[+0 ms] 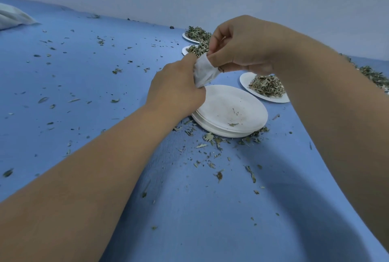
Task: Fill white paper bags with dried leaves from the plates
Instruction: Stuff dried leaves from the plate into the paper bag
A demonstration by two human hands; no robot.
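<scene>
Left hand (176, 91) and right hand (240, 47) pinch a white paper bag (205, 72) above a stack of empty plates (219, 101); leaf-heaped plates (244, 80) sit at 12 and 3 o'clock; loose leaves (210, 137) litter the blue surface (84, 82).

Blue surface (189, 209): stack of near-empty white plates (221, 103), plates heaped with dried leaves (245, 80), loose leaf scraps (210, 137) scattered.

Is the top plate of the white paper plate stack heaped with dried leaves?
No, the top white paper plate holds only a few leaf crumbs.
</scene>
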